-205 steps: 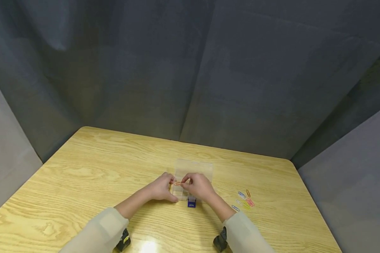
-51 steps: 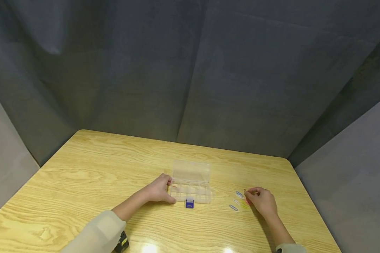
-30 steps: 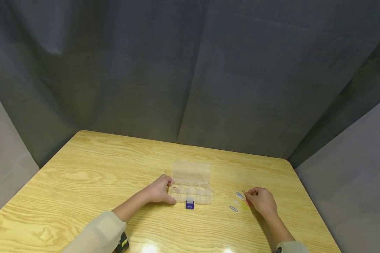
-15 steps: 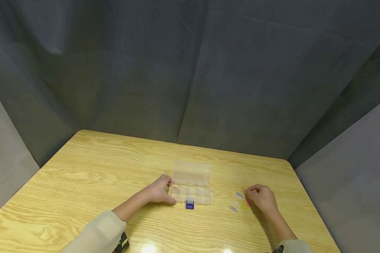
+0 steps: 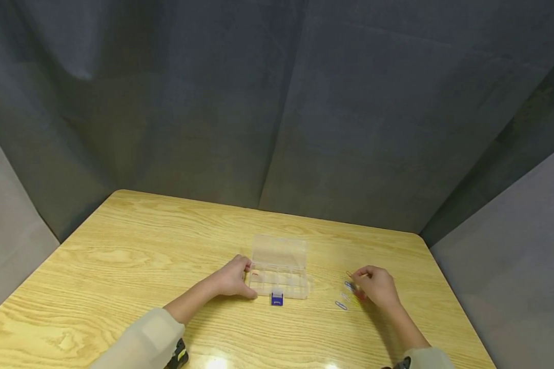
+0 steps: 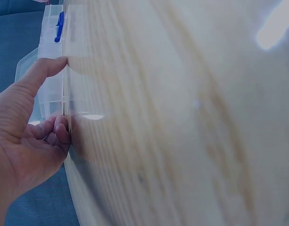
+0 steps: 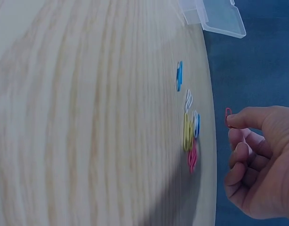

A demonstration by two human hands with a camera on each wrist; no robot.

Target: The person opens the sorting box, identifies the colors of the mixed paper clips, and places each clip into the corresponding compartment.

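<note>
On the light wooden desk [image 5: 120,266], the left hand [image 5: 230,277] gripped the clear plastic compartment box [image 5: 279,274], holding one clip already. The right hand [image 7: 262,165] pinched a red paperclip [image 7: 228,115] above the remaining coloured paperclips [image 7: 189,132]; I judged sorting barely begun.

Wood table [image 5: 120,246], dark grey cloth backdrop [image 5: 277,102], spare clips [image 7: 189,129] loose on table.
</note>
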